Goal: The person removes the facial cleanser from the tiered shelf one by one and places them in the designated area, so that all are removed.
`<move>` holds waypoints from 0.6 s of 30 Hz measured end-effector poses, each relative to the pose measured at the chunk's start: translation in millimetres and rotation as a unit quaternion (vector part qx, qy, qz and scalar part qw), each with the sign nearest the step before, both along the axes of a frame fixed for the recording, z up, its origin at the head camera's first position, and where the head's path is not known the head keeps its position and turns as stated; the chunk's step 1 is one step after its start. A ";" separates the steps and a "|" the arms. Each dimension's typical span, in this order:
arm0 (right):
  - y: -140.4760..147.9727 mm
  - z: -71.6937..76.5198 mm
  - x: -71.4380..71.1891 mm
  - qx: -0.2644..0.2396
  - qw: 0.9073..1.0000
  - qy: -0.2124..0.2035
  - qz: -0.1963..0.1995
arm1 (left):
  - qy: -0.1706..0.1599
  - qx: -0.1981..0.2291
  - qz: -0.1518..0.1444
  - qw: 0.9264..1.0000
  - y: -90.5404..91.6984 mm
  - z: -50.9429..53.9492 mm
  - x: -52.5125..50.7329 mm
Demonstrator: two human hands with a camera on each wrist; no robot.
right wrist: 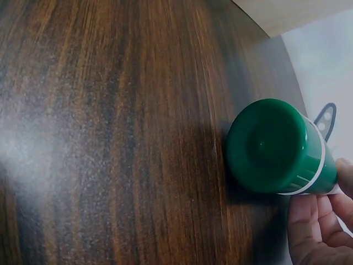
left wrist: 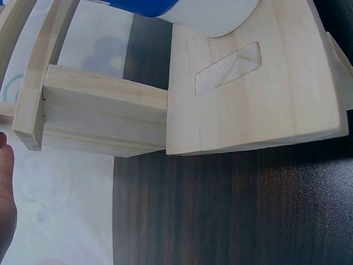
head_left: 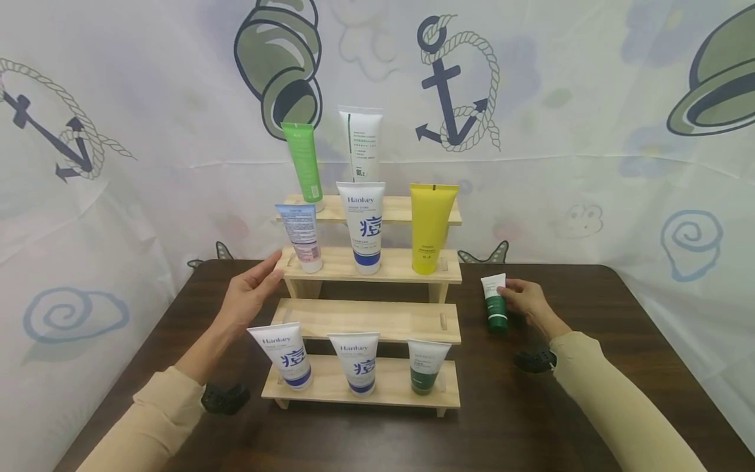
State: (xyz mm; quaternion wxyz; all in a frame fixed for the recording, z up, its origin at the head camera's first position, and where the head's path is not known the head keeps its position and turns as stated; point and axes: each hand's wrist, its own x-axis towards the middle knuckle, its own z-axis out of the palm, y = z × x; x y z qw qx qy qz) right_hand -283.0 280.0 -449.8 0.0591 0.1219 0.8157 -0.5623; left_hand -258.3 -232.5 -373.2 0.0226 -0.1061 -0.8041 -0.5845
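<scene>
My right hand (head_left: 527,298) pinches a small tube with a white body and a green cap (head_left: 495,303), to the right of the wooden tiered rack (head_left: 360,311). In the right wrist view the green cap end (right wrist: 265,146) points toward the camera, close above the table. My left hand (head_left: 250,288) is at the rack's left end, fingers extended and holding nothing. Its fingertips are by the shelf bearing a blue-and-pink tube (head_left: 301,236); whether they touch the wood I cannot tell. Only a sliver of that hand (left wrist: 5,199) enters the left wrist view.
Higher shelves carry a green tube (head_left: 303,160), a tall white tube (head_left: 362,144), a white-and-blue tube (head_left: 362,226) and a yellow tube (head_left: 432,226). Two white-and-blue tubes (head_left: 356,360) and a white-and-green tube (head_left: 426,367) stand lowest. A patterned cloth (head_left: 560,131) hangs behind the dark table (head_left: 590,314).
</scene>
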 end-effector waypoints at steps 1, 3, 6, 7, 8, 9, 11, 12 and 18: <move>-0.1 -0.2 -0.3 0.001 1.000 -0.001 -0.001 | 0.001 -0.001 0.001 1.000 0.0 -0.2 -0.1; 0.0 -0.9 -0.7 0.003 1.000 -0.001 0.000 | 0.003 -0.003 0.002 1.000 -0.1 -0.6 -0.4; -0.1 -1.6 -1.0 0.004 1.000 0.000 0.000 | 0.004 -0.002 0.004 1.000 -0.4 -1.1 -0.5; -0.1 -1.8 -1.0 0.005 1.000 -0.001 0.000 | 0.004 -0.001 0.005 1.000 -0.5 -1.3 -0.6; -0.2 -1.9 -0.9 0.007 1.000 -0.001 0.002 | 0.004 0.000 0.005 1.000 -0.6 -1.5 -0.7; -0.2 -1.8 -0.7 0.010 1.000 -0.002 0.003 | 0.003 0.000 0.006 1.000 -0.5 -1.6 -0.6; 0.0 -1.8 -0.7 0.014 1.000 -0.005 0.004 | 0.003 -0.001 0.005 1.000 -0.3 -1.6 -0.3; 0.1 -1.7 -0.6 0.016 1.000 -0.007 0.005 | 0.002 -0.002 0.006 1.000 -0.2 -1.6 -0.3; 1.7 -2.0 -0.1 0.027 1.000 -0.011 0.007 | -0.002 -0.007 0.009 1.000 0.2 -0.2 0.2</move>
